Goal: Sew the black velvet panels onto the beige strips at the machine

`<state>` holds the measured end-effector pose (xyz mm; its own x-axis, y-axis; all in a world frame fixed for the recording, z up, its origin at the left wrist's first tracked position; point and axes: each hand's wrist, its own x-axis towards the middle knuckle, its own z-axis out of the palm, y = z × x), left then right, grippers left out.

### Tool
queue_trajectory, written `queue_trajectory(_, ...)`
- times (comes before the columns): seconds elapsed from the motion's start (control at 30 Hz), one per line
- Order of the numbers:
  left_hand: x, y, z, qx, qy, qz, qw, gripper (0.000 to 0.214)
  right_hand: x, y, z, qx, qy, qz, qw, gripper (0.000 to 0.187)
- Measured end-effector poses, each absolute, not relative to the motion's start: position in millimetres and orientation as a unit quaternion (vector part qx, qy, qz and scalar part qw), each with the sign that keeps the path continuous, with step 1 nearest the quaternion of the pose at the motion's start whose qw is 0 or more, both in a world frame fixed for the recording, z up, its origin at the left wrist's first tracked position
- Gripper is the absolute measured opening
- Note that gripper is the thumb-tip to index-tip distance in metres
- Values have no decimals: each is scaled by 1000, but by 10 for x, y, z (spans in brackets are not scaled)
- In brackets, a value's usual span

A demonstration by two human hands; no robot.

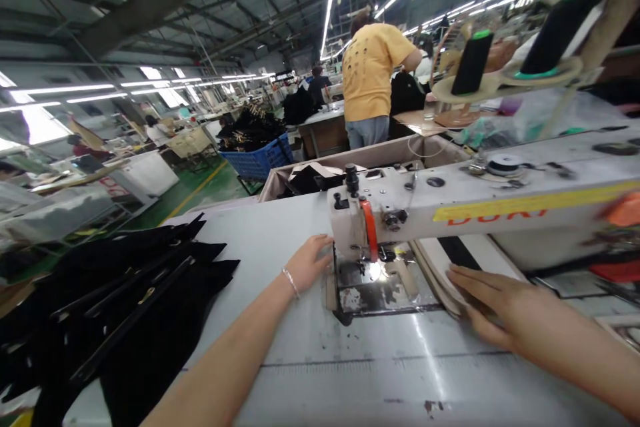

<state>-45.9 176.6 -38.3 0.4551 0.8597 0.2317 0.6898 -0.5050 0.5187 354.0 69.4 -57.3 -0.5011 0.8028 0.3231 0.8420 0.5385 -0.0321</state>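
Note:
My left hand [307, 265], with a bracelet on its wrist, reaches to the left end of the sewing machine [345, 227]. Its fingers are stretched out, and the tips are partly hidden at the machine's head. Under the machine's arm, a stack of pale fabric pieces [483, 250] bears a black strip [457, 252]. My right hand [500, 300] lies on the near end of that stack, fingers extended, thumb by its edge. A lit metal needle plate [370, 297] sits between my hands. No fabric shows under the needle.
Black garment pieces [150, 300] with zippers are heaped on the table's left. Behind the machine stands a cloth-lined bin [400, 150], and beyond it a blue crate [260, 157]. Black thread cones [473, 63] rise at the right. A person in a yellow shirt [373, 73] stands farther back.

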Motion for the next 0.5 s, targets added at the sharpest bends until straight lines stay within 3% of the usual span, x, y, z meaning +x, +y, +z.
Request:
queue_trajectory(0.23, -417, 1036, -395, 837, 453, 238, 193, 35, 3506, 725, -540, -502, -848, -53, 159, 46)
queue_trajectory(0.37, -329, 921, -472, 830, 451, 262, 195, 34, 3452, 766, -398, -543, -824, -78, 142, 58)
queue_trajectory(0.5, -309, 931, -542, 825, 452, 284, 187, 30, 3321, 799, -338, -583, -795, -113, 126, 46)
